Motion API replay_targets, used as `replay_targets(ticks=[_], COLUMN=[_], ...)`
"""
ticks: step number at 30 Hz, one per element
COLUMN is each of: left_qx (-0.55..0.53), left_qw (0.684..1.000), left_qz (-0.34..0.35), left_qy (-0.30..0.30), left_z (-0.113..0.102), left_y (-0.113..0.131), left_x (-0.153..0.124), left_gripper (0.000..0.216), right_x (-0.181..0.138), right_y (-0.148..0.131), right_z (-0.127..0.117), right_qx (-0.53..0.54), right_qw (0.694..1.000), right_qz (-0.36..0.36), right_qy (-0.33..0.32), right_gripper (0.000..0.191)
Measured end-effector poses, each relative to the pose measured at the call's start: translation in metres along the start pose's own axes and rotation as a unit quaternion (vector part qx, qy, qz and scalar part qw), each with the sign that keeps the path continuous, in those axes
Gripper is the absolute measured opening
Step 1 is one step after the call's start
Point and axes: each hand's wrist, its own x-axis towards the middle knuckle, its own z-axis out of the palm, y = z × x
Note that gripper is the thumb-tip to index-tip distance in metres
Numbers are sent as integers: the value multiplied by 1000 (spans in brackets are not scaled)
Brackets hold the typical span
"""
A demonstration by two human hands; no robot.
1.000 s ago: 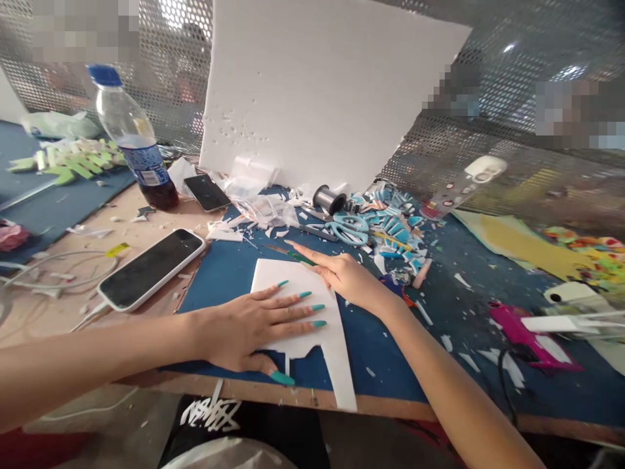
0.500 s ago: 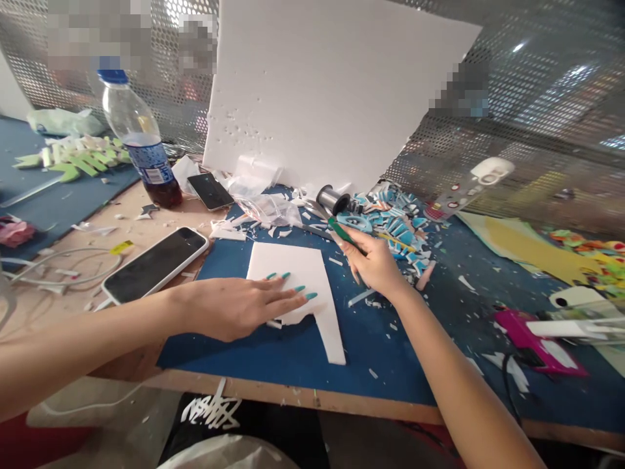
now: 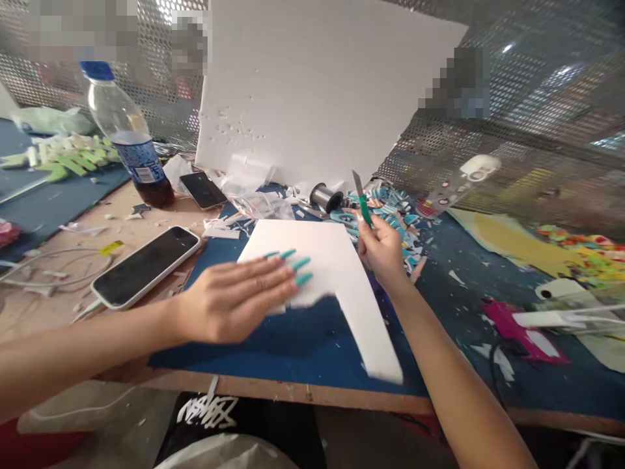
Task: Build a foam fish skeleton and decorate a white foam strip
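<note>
My left hand [image 3: 249,293] is stretched flat over a white foam board piece [image 3: 312,241], its fingers extended across the surface; the thumb is hidden. The piece has a ragged notch and a long leg reaching toward the table's front edge. My right hand [image 3: 383,251] grips a green craft knife [image 3: 364,205], its blade pointing up and away from me, at the piece's upper right corner. Beneath the foam lies a blue mat [image 3: 312,345]. Behind the knife is a heap of blue and white scraps [image 3: 403,212].
A large white board [image 3: 312,85] leans against the mesh at the back. To the left are a soda bottle [image 3: 137,159], a white-cased phone [image 3: 146,267] and a dark phone [image 3: 202,190]. A dark spool [image 3: 325,197] lies behind the foam. A magenta glue gun [image 3: 525,332] rests at right.
The foam piece has shifted and turned, its leg swinging right and nearer to me. The knife blade has swung to point upward, clear of the scraps. My left hand has moved slightly left.
</note>
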Motion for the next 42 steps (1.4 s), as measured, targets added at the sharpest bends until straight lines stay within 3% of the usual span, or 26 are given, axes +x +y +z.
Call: replay_targets(ticks=[2,5,7,13,16,19,23,26,33,38,42], left_qx=[21,106,123,136,138,134,92,91,74,43,0], left_qw=[998,989,987,987,987,989,995,995,989,974,951], left_qz=[50,99,93,78,48,48,37,-13,7,-45,-85], left_qy=[-9,37,48,31,72,50,-6,29,-128,-217,-298], left_z=[5,14,20,31,33,33,35,38,30,27,13], left_y=[27,64,79,95,101,107,113,111,69,42,40], left_x=[-9,-25,-34,-51,-56,-63,-72,-71,-55,-44,-30], left_gripper=[47,30,31,30,30,27,40,43,40,47,56], right_x=[3,3,3,2,2,2,2,1,-2,-5,-12], right_y=[5,10,10,8,8,7,6,6,8,11,6], right_z=[-1,0,0,0,1,1,1,2,4,9,11], right_qx=[24,32,28,29,23,21,15,15,1,-4,-25], right_qw=[1000,999,1000,1000,1000,1000,1000,1000,999,996,984], right_qz=[7,3,-2,-7,-6,-3,-12,-8,-11,-21,-21], right_qy=[7,-6,-11,-8,-6,-1,-3,-5,-31,-91,-175], right_gripper=[51,52,51,50,48,49,48,48,48,51,52])
